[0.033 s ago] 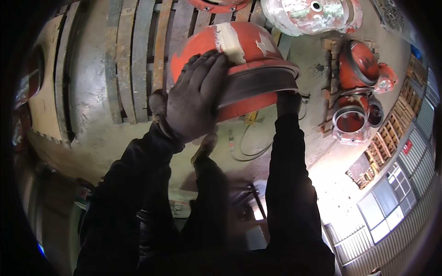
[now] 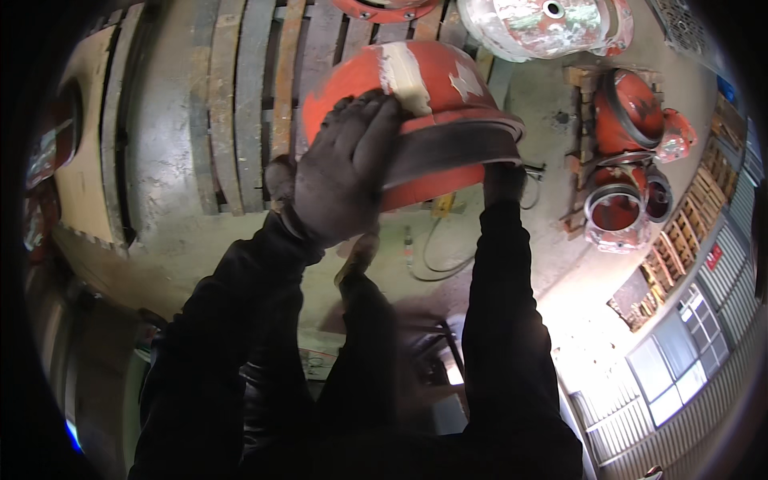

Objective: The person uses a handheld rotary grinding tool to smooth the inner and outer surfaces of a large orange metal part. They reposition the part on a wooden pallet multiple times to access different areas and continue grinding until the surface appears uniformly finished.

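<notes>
A large rounded red metal casing [image 2: 441, 84] stands in front of me, with a cream filler stripe, a pale patch and a dark band [image 2: 456, 146] around its rim. My left hand [image 2: 340, 172], in a dark glove, lies against the casing's left side beside the stripe. Its fingers are stretched out and close together, the thumb apart. At the right end of the rim, my gloved right hand [image 2: 504, 184] reaches under the edge and grips it; its fingertips are hidden behind the rim.
Wooden pallet slats [image 2: 228, 104] lie beyond and left of the casing. A pale, patchy casing [image 2: 528, 28] is at the back. More red casings [image 2: 620, 120] sit on a pallet at right. A cable [image 2: 436, 276] and a small bottle [image 2: 409, 246] lie on the floor near my feet.
The whole view has shifted slightly, so the scene sits a little farther right. Both hands stay at the same places on the casing.
</notes>
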Motion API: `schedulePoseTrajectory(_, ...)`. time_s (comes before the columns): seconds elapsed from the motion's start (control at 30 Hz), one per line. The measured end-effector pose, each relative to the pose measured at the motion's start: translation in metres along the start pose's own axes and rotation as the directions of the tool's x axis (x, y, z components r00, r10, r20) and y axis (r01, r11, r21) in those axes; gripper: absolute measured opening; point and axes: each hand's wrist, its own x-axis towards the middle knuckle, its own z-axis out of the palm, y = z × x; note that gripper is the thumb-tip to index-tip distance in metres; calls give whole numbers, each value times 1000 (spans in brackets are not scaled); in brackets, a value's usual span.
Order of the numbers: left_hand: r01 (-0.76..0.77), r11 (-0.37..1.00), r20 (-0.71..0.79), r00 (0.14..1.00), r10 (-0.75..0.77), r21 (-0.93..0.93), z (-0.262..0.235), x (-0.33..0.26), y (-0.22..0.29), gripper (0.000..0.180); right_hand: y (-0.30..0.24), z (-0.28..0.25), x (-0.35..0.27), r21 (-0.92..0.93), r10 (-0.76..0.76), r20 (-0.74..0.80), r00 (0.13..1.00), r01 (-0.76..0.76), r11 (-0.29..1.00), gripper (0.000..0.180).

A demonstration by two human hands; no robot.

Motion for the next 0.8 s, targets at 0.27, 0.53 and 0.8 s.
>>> schedulePoseTrajectory(0.27, -193, 973, 45, 981, 189, 128, 45, -95, 19, 60, 132, 55, -49, -42, -31, -73, 997, 28, 999, 43)
schedulePoseTrajectory(0.53, -375, 889, 58, 926, 373, 264, 130, -217, 32, 37, 236, 155, -103, 968, 196, 239, 951, -218, -121, 41)
schedulePoseTrajectory(0.8, -443, 816, 63, 889, 454, 372, 173, -253, 8, 38, 260, 153, -135, 599, -18, -145, 989, 102, 794, 48)
